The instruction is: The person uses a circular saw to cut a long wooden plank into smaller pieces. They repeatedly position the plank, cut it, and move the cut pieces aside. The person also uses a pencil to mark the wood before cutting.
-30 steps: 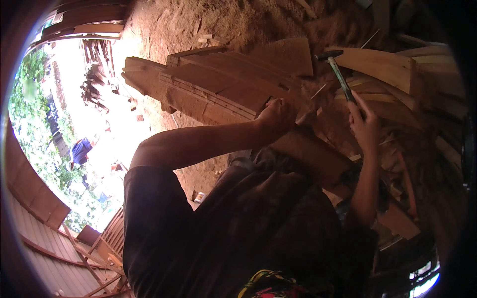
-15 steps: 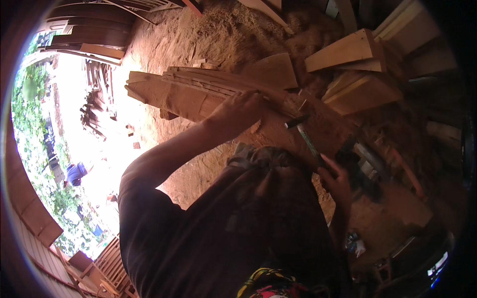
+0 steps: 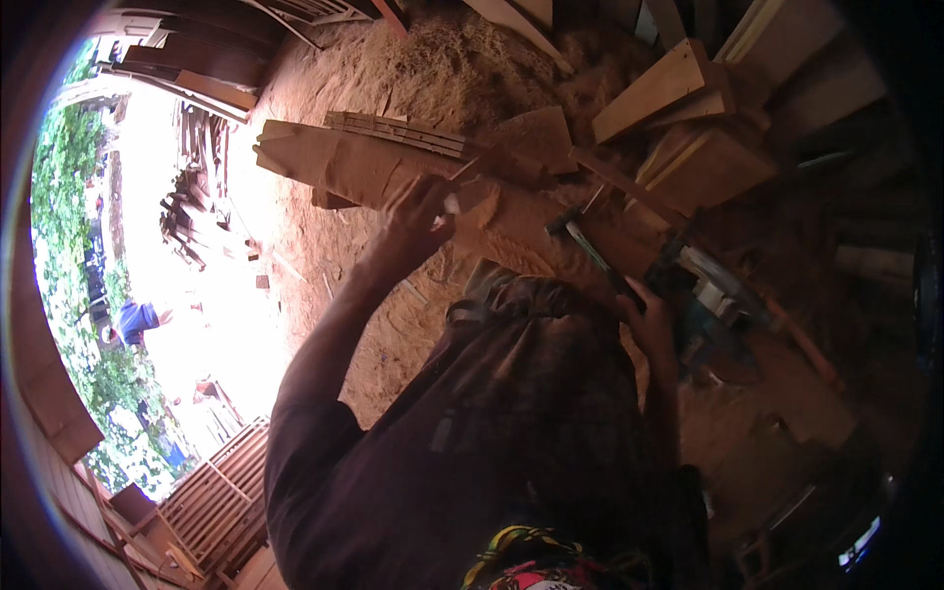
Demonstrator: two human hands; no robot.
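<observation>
My left hand (image 3: 421,208) is raised over the wide plank (image 3: 334,162), its fingers bent round what looks like a short, thin strip of wood (image 3: 480,165) that sticks out to the right. The grip itself is partly in shadow. In my right hand (image 3: 649,317) is a hammer (image 3: 594,254), gripped low on its greenish handle. Its dark head lies at or just above the sawdust-covered plank, in front of my waist. Several thin slats (image 3: 398,133) lie side by side along the plank's far edge.
A power tool (image 3: 723,295) with a teal body sits right of the hammer. Thick wood offcuts (image 3: 654,93) are piled at the far right. Sawdust (image 3: 442,59) covers the ground beyond the plank. Outside, at the left, another person in blue (image 3: 138,321) is bent over.
My left hand has drawn back leftward off the slats, and a short strip now shows at its fingers. The hammer has shifted slightly left, still in my right hand.
</observation>
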